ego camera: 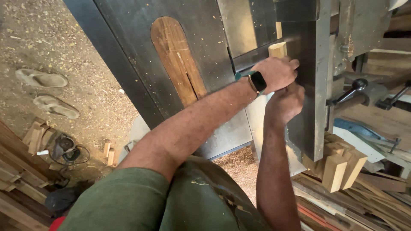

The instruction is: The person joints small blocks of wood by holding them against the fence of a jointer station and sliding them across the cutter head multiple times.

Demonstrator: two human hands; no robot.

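Green cloth of the person's shirt (128, 201) filled the bottom of the head view, nearest to the camera, and both forearms reached up from it to the dark metal machine table (201, 51). On this table, against the upright steel fence (314, 77), lay a pale wooden block (277, 49). The block stuck out just above the left hand (277, 73), touching it, and only its rounded end was visible; the rest was hidden under the hand. The left hand, with a dark smartwatch (257, 81) on the wrist, was curled together and pressed down on the block, its fingertips against the fence. The right hand (286, 102) sat just below the left, touching it, closed in a loose fist beside the fence; whether it gripped anything I could not tell, because its palm faced away. Short cut wooden pieces (338, 167) leaned at the near end of the fence, and two sandals (49, 92) lay on the sawdust floor.
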